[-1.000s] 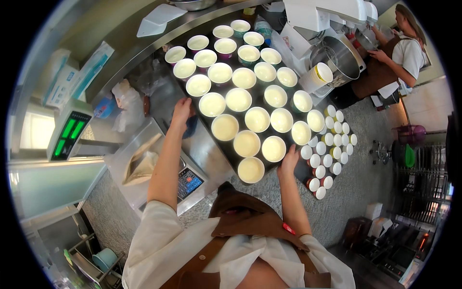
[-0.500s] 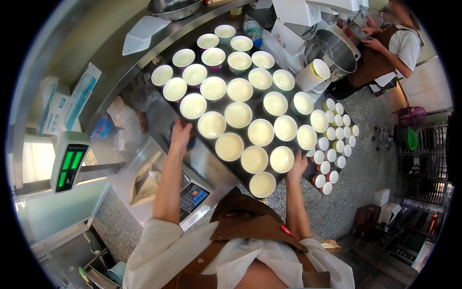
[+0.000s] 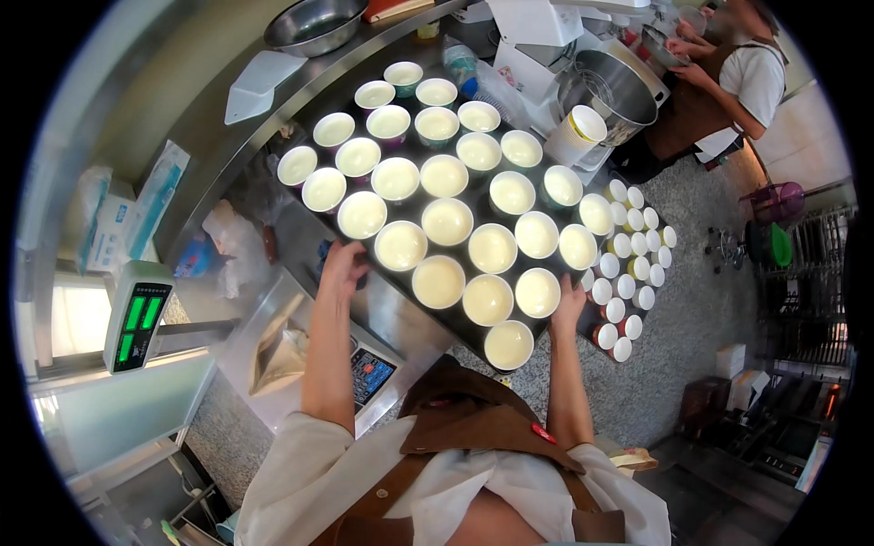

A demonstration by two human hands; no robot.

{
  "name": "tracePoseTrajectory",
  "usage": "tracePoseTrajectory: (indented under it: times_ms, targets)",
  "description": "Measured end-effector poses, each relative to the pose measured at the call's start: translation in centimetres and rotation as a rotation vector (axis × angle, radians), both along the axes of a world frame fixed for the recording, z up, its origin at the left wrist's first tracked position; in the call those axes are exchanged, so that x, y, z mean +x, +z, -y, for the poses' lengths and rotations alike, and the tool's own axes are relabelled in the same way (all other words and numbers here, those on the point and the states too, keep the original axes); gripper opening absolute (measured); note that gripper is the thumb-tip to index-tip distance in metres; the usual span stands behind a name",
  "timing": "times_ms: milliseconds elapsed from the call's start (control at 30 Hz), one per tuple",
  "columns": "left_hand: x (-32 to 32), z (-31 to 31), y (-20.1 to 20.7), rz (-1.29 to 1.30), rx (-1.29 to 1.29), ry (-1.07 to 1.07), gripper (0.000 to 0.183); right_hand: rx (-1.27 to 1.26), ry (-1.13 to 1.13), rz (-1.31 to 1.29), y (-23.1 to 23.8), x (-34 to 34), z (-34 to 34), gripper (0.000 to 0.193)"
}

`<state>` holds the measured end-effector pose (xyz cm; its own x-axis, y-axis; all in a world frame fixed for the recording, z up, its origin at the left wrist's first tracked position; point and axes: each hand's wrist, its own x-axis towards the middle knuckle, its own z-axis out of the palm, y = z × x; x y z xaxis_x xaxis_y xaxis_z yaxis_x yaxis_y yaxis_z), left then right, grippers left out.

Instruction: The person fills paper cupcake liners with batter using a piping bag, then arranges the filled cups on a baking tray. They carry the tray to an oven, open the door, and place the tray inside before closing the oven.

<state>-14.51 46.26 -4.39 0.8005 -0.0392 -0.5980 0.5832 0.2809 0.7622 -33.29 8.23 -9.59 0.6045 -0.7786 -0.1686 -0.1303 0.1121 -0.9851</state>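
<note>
A dark tray (image 3: pixel 480 202) lies tilted across the middle of the view, carrying several paper cups (image 3: pixel 439 281) filled with smooth pale-yellow batter. My left hand (image 3: pixel 342 268) is closed on its near left edge, with something dark blue, perhaps a cloth, beside the fingers. At the near right edge my right hand (image 3: pixel 568 305) grips the same tray; those fingers are partly hidden beneath it. The nearest cup (image 3: pixel 508 346) stands at the tray corner closest to my apron. What supports the tray from below is hidden.
Left of me stands a weighing scale with a green-lit display (image 3: pixel 140 323) and keypad (image 3: pixel 371 375). Beyond the tray are stacked paper cups (image 3: pixel 575 136) and a steel mixing bowl (image 3: pixel 608 96). Lower right, another group of filled cups (image 3: pixel 628 244) stands. A co-worker (image 3: pixel 719 82) handles a bowl, far right.
The tray has turned slightly counterclockwise in view, its far end shifting left, with both hands still on it. The surroundings have shifted a little too, as the head moved.
</note>
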Motion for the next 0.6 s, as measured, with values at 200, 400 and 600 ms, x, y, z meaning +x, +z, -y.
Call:
tracePoseTrajectory:
  times_ms: [200,400,600]
  targets:
    - [-6.6,1.2,0.5,-0.007,-0.081,0.011,0.048,0.013,0.041,0.003,3.9,-4.4,2.5,0.028]
    - [-16.0,4.5,4.3,0.009,-0.077,0.024,0.049,0.017,0.001,-0.019,8.5,-12.8,6.7,0.031]
    - [-25.6,10.3,7.6,0.164,-0.164,-0.119,0.044,-0.089,-0.088,0.007,4.9,-25.0,14.6,0.030]
